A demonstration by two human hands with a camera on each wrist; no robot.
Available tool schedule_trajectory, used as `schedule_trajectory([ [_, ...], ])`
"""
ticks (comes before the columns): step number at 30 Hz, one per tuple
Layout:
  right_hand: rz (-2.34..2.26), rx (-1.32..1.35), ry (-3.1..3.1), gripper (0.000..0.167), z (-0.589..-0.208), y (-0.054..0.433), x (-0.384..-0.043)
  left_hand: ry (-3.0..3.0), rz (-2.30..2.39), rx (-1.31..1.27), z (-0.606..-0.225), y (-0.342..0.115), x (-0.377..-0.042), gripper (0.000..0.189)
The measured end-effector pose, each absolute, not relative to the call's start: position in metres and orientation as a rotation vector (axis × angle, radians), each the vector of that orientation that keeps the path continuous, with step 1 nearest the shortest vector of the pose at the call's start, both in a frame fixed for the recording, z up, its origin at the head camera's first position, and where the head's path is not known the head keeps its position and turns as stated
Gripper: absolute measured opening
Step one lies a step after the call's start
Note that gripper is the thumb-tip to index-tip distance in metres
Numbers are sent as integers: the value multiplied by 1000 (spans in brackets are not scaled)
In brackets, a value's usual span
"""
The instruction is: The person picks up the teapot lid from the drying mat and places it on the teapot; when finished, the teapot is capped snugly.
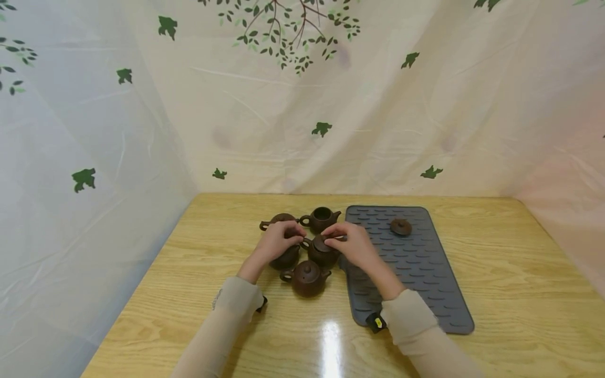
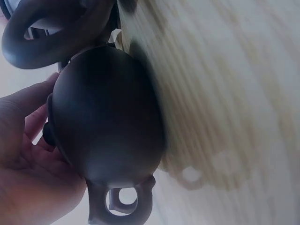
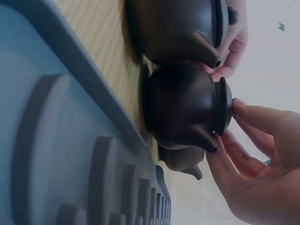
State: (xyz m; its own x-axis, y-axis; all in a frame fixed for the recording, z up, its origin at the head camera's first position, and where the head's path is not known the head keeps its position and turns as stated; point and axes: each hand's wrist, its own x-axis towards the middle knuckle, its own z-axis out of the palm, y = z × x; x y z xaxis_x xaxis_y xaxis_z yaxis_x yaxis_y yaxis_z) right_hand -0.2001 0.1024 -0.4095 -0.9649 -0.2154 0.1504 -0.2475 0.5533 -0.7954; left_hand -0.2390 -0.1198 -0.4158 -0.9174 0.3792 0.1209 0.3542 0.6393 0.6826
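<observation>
Several dark brown clay teapots stand close together on the table. My right hand (image 1: 352, 242) pinches the knob of the lid (image 3: 224, 107) at the mouth of the middle-right teapot (image 3: 180, 108); whether the lid is raised is hard to tell. The left hand (image 1: 280, 242) reaches over the left teapot (image 2: 110, 117), its thumb and fingertips at the handle of the middle-right teapot, which they appear to pinch. Nearest me is a lidded teapot (image 1: 308, 279). Behind the hands are an uncovered teapot (image 1: 323, 219) and another teapot (image 1: 283, 217), partly hidden by the left hand.
Right of the teapots lies a grey ridged mat (image 1: 416, 278), with a loose brown lid (image 1: 400, 227) near its far end. The wooden table (image 1: 510, 273) meets a leaf-printed cloth (image 1: 368, 157) at the back, and cloth also hangs at both sides.
</observation>
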Motion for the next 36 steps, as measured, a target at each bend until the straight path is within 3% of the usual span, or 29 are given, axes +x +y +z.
schedule_trajectory([
  [16, 1409, 388, -2751, 18, -411, 113, -199, 2847, 1369, 497, -411, -100, -253, 19],
  [26, 1368, 310, -2716, 22, -407, 155, -202, 2856, 1337, 405, -410, -97, -259, 28],
  [36, 1260, 42, -2673, 28, -413, 205, -213, 2843, 1336, 380, -412, -99, -263, 28],
])
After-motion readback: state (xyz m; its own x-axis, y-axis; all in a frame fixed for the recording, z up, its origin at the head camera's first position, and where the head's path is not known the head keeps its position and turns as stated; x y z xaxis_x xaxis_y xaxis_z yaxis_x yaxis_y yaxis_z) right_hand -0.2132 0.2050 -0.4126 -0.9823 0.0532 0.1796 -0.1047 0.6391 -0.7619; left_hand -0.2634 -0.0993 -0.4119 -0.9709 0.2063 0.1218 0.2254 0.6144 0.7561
